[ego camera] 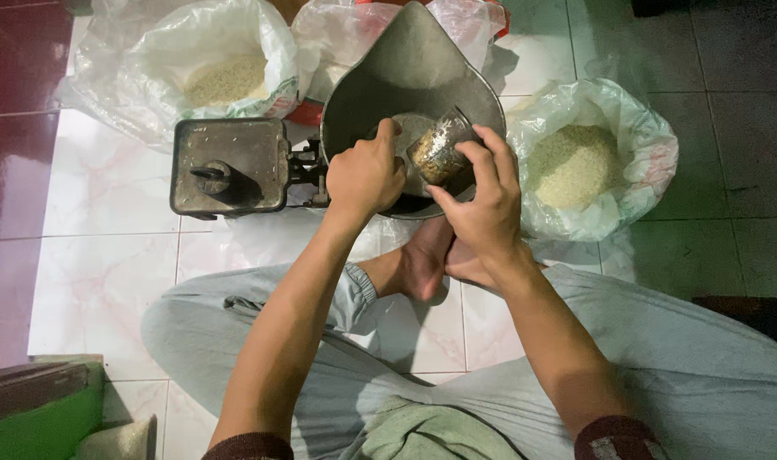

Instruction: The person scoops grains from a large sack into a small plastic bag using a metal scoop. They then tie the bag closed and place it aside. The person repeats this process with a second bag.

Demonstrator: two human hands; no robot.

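I sit cross-legged on a tiled floor. My right hand grips a small metal can, tilted over the grey metal scoop pan of a balance scale. My left hand is closed on the near rim of that pan, thumb inside the edge. Whether grain lies in the pan is hidden by the can and my hands. The scale's flat weight platform with a small dark weight lies left of the pan.
An open white sack of rice stands right of the pan; another rice sack sits at the back left, and a third plastic bag behind the pan. A green object lies at the lower left.
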